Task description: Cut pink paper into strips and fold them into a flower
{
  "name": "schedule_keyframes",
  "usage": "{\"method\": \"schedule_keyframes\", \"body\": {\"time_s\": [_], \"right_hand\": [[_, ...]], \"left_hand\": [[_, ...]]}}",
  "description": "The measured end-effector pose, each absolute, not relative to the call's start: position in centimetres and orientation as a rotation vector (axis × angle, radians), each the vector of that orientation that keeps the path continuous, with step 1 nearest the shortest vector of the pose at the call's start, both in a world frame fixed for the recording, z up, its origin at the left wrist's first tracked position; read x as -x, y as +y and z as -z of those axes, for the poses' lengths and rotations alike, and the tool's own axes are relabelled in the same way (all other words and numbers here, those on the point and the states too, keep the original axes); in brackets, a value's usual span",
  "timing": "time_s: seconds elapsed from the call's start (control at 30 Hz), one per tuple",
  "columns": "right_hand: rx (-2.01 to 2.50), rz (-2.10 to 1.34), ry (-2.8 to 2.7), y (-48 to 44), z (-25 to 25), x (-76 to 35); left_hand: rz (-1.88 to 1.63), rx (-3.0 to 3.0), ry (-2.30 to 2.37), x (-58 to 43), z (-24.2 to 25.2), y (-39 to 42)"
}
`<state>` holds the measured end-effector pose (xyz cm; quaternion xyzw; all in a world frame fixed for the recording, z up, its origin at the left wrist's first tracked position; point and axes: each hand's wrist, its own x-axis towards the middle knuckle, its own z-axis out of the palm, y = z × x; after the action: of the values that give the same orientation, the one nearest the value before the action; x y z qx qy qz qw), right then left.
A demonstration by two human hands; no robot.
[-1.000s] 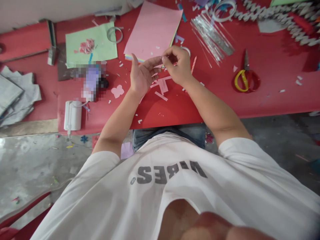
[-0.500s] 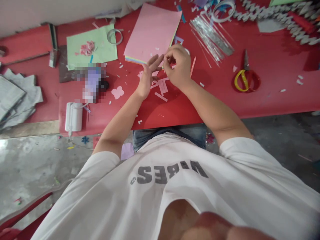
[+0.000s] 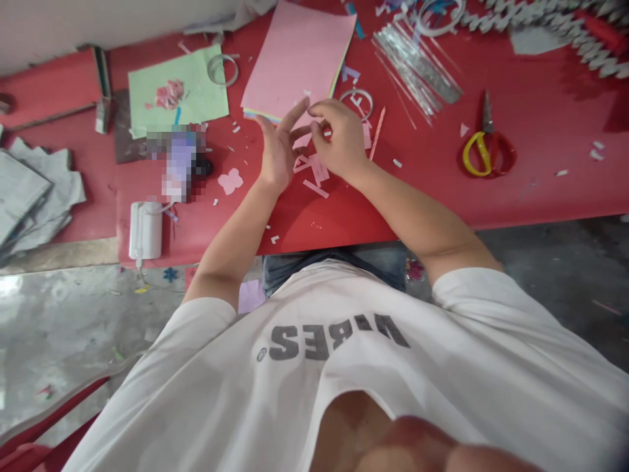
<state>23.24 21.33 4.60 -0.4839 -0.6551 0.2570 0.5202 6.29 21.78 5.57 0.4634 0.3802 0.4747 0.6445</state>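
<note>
Since the frame half a second back, the right hand is sliding toward six o'clock, uncovering a tape ring that it was hiding, and the left hand is closing in beside it.

Working outward from the near edge of the red table: loose pink strips are lying just under both wrists, at six o'clock of the hands. Above them the hands are meeting. The left is standing open, fingers stretched toward twelve o'clock. The right is pinching with thumb and forefinger against the left's fingertips, and I am reading the thing held there as a small pink strip, though at this size I cannot be sure of its shape. A flower cut-out is sitting at nine o'clock of the left hand. The tape ring is lying at one o'clock of the right hand, the pink paper stack at twelve, and the scissors well apart at three.

The risks I am watching:
- The pinch is light, so the strip could slip or crease.
- If it drops, it is landing among look-alike strips.
- The forearms are sweeping close enough to scatter those strips off the near edge.
</note>
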Motion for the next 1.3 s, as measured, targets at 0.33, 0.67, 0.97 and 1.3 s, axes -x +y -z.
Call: {"method": "schedule_keyframes", "body": {"time_s": [0.33,0.67,0.97,1.3], "right_hand": [[1.138,-0.584,-1.611,21.2,-6.0,-24.3],[1.164,-0.552,-1.699,21.5,-5.7,-25.0],[1.131,-0.699,-1.654,21.5,-5.7,-24.7],[1.150,-0.675,-1.643,22.4,-4.9,-24.9]], "left_hand": [[-1.090,-1.113,0.871,-5.9,-5.7,21.6],[-1.106,-1.238,0.915,-6.0,-4.6,22.5],[-1.166,-1.303,0.934,-6.0,-4.0,22.7],[-1.154,-1.321,0.939,-5.7,-4.0,22.9]]}}
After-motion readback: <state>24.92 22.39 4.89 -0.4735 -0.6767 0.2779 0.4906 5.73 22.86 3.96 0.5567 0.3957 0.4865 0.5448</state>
